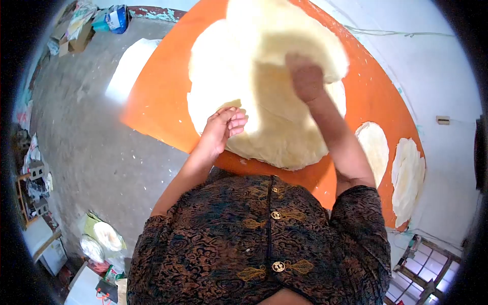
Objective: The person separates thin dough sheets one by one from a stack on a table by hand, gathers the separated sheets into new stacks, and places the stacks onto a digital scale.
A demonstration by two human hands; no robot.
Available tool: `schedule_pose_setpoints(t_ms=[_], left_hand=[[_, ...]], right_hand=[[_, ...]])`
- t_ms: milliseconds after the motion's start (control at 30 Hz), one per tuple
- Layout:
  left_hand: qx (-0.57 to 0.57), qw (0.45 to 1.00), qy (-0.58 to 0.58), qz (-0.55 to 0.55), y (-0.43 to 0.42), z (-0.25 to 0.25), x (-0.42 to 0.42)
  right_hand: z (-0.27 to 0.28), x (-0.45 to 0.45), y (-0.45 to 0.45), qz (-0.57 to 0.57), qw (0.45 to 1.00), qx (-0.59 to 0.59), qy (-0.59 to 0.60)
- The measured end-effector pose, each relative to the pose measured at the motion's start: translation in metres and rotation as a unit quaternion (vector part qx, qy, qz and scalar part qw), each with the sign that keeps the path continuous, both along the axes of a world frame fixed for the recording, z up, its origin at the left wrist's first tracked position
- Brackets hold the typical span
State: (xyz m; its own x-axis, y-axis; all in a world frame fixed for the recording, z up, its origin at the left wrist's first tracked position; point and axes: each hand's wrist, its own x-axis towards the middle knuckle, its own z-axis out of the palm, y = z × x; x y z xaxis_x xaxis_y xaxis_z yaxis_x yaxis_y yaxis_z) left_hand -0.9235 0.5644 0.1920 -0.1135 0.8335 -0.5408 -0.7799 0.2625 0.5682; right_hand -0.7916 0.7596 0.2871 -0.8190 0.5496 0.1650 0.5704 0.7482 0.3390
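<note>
Large, thin, pale sheets of dough (290, 132) lie overlapping on an orange table top, with uneven rounded edges. Over their near left part is my left hand (226, 123), its fingers curled in and pressed round a small yellowish flap of dough (232, 103). Whether that flap belongs to the big sheet is unclear. Further out and to the right, my right hand (306, 79) is above the dough, close to a raised or folded far part of it. Motion blurs its fingers, so their grip does not show. A dark shadow falls across the sheet below it.
The orange table (157, 109) ends in an edge on the left. Two smaller dough pieces, an oval one (373, 152) and a longer one (406, 178), lie at the right. A cardboard box (76, 40) stands on the grey floor (101, 142), with plates at lower left.
</note>
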Motion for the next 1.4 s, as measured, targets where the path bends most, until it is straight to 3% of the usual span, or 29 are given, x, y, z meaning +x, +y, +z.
schedule_pose_setpoints(t_ms=[67,233,500,600,800,933,1033,1233,1400], left_hand=[[-0.001,0.999,-0.045,-0.009,0.006,-0.007,0.006],[-0.01,0.987,-0.159,-0.002,0.032,-0.015,0.028],[-0.029,0.993,-0.107,0.027,0.05,-0.005,0.051],[-0.021,0.995,-0.095,0.035,0.054,-0.007,0.056],[-0.07,0.988,-0.12,0.066,0.072,0.005,0.062],[-0.12,0.983,-0.126,0.06,0.085,0.0,0.06],[-0.087,0.993,0.029,0.067,0.089,0.004,0.066],[-0.199,0.97,-0.064,0.123,0.1,0.018,0.069],[-0.19,0.978,-0.031,0.078,0.122,0.009,0.059]], right_hand=[[-0.06,0.029,0.003,-0.011,0.995,-0.103,-0.014],[-0.081,0.058,-0.018,0.025,0.991,-0.12,0.049],[-0.086,0.085,-0.031,0.088,0.988,-0.062,0.11],[-0.082,0.086,-0.036,0.085,0.98,-0.107,0.147],[-0.072,0.083,-0.035,0.042,0.974,-0.22,0.037],[-0.07,0.088,-0.039,0.078,0.971,-0.203,0.097],[-0.075,0.09,-0.038,0.097,0.965,-0.199,0.139],[-0.089,0.091,-0.03,0.123,0.958,-0.174,0.195],[-0.084,0.091,-0.018,0.092,0.938,-0.161,0.294]])
